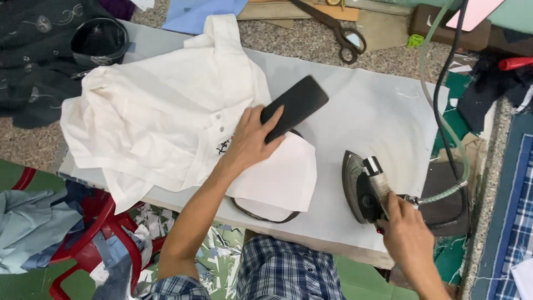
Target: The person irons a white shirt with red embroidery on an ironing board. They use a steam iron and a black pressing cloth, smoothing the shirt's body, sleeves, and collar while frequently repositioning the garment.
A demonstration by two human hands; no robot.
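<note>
Left hand (250, 139) grips a flat black block (294, 106) (smooth, rounded corners), fingers wrapped over its near end, above a white shirt (155, 116) at the table's centre left. Right hand (408, 236) closed around the handle of a metal iron (361, 189), tipped on its side at near right on a white cloth (366, 111).
</note>
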